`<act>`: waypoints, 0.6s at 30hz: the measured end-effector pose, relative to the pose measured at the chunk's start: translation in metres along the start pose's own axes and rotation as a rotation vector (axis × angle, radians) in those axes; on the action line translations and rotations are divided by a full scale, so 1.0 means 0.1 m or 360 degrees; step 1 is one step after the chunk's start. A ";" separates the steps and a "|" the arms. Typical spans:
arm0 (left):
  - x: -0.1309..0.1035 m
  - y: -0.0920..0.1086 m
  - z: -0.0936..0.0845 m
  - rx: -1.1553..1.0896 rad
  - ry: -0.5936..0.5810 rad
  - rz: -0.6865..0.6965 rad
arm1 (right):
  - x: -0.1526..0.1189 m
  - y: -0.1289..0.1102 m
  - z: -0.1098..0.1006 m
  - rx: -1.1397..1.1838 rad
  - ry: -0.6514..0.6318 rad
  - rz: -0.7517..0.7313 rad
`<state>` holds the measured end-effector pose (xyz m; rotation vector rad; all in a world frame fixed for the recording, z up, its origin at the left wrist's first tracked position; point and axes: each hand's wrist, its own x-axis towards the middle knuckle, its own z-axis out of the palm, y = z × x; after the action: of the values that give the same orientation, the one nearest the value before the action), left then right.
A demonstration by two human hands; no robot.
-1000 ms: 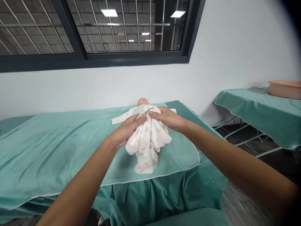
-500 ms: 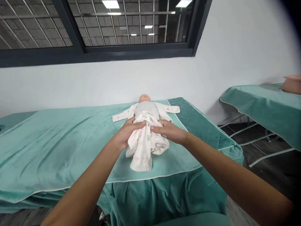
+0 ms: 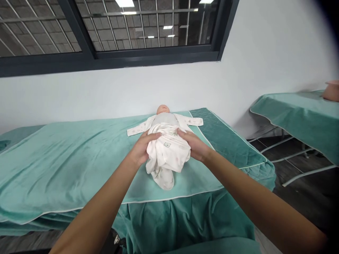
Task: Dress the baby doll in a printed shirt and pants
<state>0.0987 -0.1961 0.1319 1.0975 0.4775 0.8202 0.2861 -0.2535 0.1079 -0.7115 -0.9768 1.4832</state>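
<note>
As the left hand [image 3: 143, 147] and right hand [image 3: 195, 144] grasp its opposite sides, a printed white garment [image 3: 169, 150] is bunched between them.
It droops loosely on the near side of the grip. Just beyond the grip lies a doll [image 3: 163, 109], patterned sleeves [image 3: 195, 121] outspread, upon a green cover [image 3: 79, 162] extending to either side of the hands.

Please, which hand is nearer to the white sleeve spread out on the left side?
Left. The left hand is just below the sleeve in the view, holding the left side of the bunched cloth; the right hand holds its right side, farther away.
</note>
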 end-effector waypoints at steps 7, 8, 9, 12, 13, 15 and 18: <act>0.03 -0.18 0.02 -0.0046 0.0072 -0.0316 | -0.01 0.10 -0.19 -0.0244 0.0029 0.0084; 0.03 -0.22 -0.01 0.0001 0.0027 -0.0425 | 0.00 0.12 -0.23 -0.0238 0.0138 0.0038; 0.03 -0.26 -0.03 0.0060 -0.0029 -0.0535 | 0.01 0.15 -0.27 -0.0235 0.0231 0.0012; 0.07 -0.34 -0.07 0.0295 -0.0147 -0.0738 | -0.02 0.30 -0.40 -0.0239 0.0417 0.0035; 0.08 -0.37 -0.07 0.0414 -0.0143 -0.0747 | -0.05 0.36 -0.44 -0.0236 0.0453 0.0066; 0.12 -0.40 -0.04 0.0828 -0.0109 -0.0699 | -0.14 0.50 -0.48 -0.0222 0.0505 0.0155; 0.19 -0.46 0.02 0.1470 -0.0085 -0.0548 | -0.29 0.70 -0.49 -0.0248 0.0566 0.0255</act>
<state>0.1278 -0.1926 0.0921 1.8035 1.0198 0.2341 0.2996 -0.2726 0.0203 -1.1460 -0.7798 1.3642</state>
